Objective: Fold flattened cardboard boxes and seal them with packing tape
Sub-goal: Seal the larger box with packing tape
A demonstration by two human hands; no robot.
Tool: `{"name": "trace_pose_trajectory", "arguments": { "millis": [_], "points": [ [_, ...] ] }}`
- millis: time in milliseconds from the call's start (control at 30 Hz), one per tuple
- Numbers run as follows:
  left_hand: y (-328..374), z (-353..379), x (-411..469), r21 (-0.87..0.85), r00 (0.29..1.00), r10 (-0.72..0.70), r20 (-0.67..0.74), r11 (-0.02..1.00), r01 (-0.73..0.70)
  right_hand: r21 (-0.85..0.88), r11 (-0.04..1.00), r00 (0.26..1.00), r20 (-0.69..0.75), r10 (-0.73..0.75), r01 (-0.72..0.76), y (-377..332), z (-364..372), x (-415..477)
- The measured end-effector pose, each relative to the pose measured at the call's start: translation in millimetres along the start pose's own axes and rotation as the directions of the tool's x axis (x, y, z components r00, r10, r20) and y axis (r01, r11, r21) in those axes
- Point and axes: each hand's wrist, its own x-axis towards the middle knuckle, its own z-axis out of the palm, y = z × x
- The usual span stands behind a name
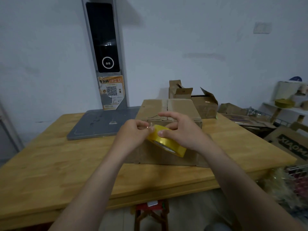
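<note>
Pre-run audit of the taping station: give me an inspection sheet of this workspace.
Surface: wooden table, box at centre.
Job's things: cardboard box folded up, top flaps closed; yellow tape roll held over it.
Clutter: grey stand base on table; open boxes behind.
Hands: right hand holds the roll; left hand pinches at its edge.
Cables: nothing seen.
Surroundings: white wall; flattened cardboard at right; red stool under table.
</note>
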Motion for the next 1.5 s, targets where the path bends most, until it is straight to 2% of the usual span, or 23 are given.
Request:
{"name": "trace_pose_trajectory", "arguments": {
  "millis": [100, 200, 333, 433, 533, 600, 667, 833, 967, 1033, 1133, 1200, 1267, 1333, 1433, 1500],
  "points": [
    [-5, 1, 7, -0.055, 0.998, -0.041, 0.043, 0.998, 0.043, -0.016, 1.000, 0.999, 0.035, 0.006, -0.006, 10, -1, 3],
    [-10, 1, 15, -0.002, 0.996, -0.052, 0.078, 0.999, 0.052, 0.015, 0.999, 0.997, 0.069, 0.028, -0.029, 17, 1, 1],
    [-11, 5, 25, 0.050, 0.996, -0.072, 0.044, 0.996, 0.070, 0.194, 0.980, 0.997, 0.075, 0.018, -0.033, 40, 14, 2],
    [-12, 6, 29, 0.087, 0.998, -0.060, -0.022, 0.994, 0.062, 0.361, 0.932, 0.995, 0.089, -0.054, 0.019, 62, 27, 3],
    [-10, 6, 31, 0.119, 0.998, -0.054, -0.046, 0.991, 0.059, 0.282, 0.952, 0.985, 0.086, -0.149, 0.119, 79, 42, 4],
    [-8, 6, 32, 0.128, 0.998, -0.041, -0.044, 0.991, 0.047, 0.206, 0.962, 0.980, 0.050, -0.193, 0.179, 86, 49, 4],
    [-8, 6, 33, 0.121, 0.998, -0.026, -0.057, 0.992, 0.033, 0.210, 0.952, 0.974, -0.004, -0.228, 0.224, 89, 50, 4],
    [-6, 7, 34, 0.129, 0.989, 0.025, -0.147, 0.992, -0.006, 0.357, 0.893, 0.953, -0.226, -0.200, 0.272, 90, 59, 3],
    [8, -6, 30, 0.160, 0.979, 0.082, -0.189, 0.986, -0.052, 0.430, 0.848, 0.942, -0.259, -0.212, 0.309, 83, 79, 1],
    [14, -18, 26, 0.200, 0.975, 0.096, -0.200, 0.978, -0.055, 0.373, 0.860, 0.927, -0.271, -0.258, 0.348, 76, 82, 2],
    [15, -33, 19, 0.191, 0.972, 0.092, -0.218, 0.980, -0.050, 0.188, 0.862, 0.859, -0.320, -0.399, 0.470, 64, 74, -1],
    [16, -37, 13, 0.182, 0.970, 0.099, -0.220, 0.982, -0.058, 0.071, 0.851, 0.825, -0.299, -0.480, 0.521, 56, 64, -6],
    [20, -39, 6, 0.169, 0.964, 0.115, -0.241, 0.983, -0.075, -0.020, 0.860, 0.834, -0.235, -0.499, 0.509, 50, 52, -11],
    [25, -40, -1, 0.132, 0.951, 0.133, -0.279, 0.986, -0.099, -0.147, 0.881, 0.875, -0.123, -0.468, 0.450, 46, 37, -15],
    [27, -39, -13, 0.103, 0.952, 0.146, -0.271, 0.987, -0.122, -0.356, 0.850, 0.915, 0.043, -0.401, 0.389, 49, 10, -28],
    [27, -36, -20, 0.057, 0.951, 0.151, -0.269, 0.988, -0.140, -0.403, 0.827, 0.914, 0.072, -0.399, 0.392, 50, -7, -41]
  ]
}}
